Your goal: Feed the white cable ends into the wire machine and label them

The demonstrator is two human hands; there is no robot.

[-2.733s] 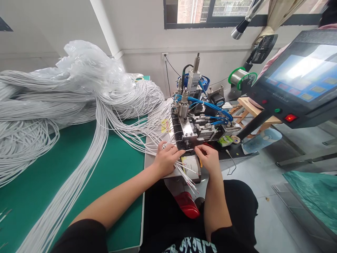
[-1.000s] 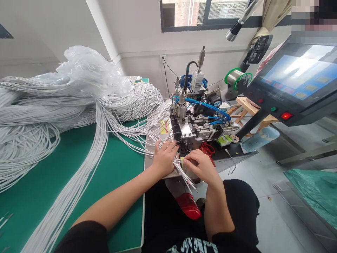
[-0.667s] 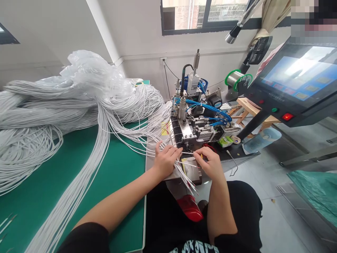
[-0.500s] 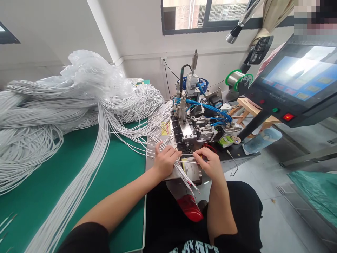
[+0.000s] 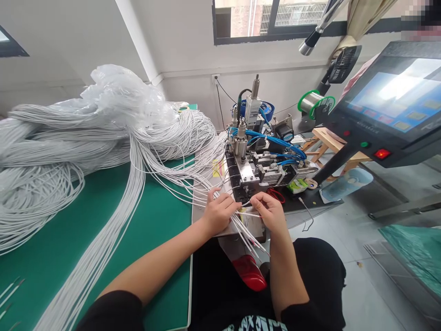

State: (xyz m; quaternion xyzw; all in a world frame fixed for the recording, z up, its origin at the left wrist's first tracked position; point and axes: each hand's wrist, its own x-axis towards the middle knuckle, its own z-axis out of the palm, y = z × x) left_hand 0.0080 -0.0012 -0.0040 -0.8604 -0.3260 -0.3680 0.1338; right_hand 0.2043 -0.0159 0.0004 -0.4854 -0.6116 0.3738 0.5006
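My left hand (image 5: 218, 212) is closed over several white cables (image 5: 245, 234), whose loose ends fan out below it past the table edge. Pinched in the fingertips of my right hand (image 5: 270, 209) is the end of one white cable (image 5: 246, 202), which runs across from my left hand. Both hands are at the front of a machine with metal cylinders and blue air tubes (image 5: 248, 172). A large bundle of white cables (image 5: 179, 135) spreads over the table to the left, partly under clear plastic (image 5: 120, 96).
A green mat (image 5: 165, 266) covers the left table. At the right stands a control screen (image 5: 396, 101) on a black arm, near a solder wire spool (image 5: 315, 105). A red object (image 5: 251, 273) is below the table edge. Part of a person shows at the upper right.
My right hand has moved slightly left and up, and the cable between the hands now bends. The loose cable ends have swung a little to the right. The view has shifted slightly.
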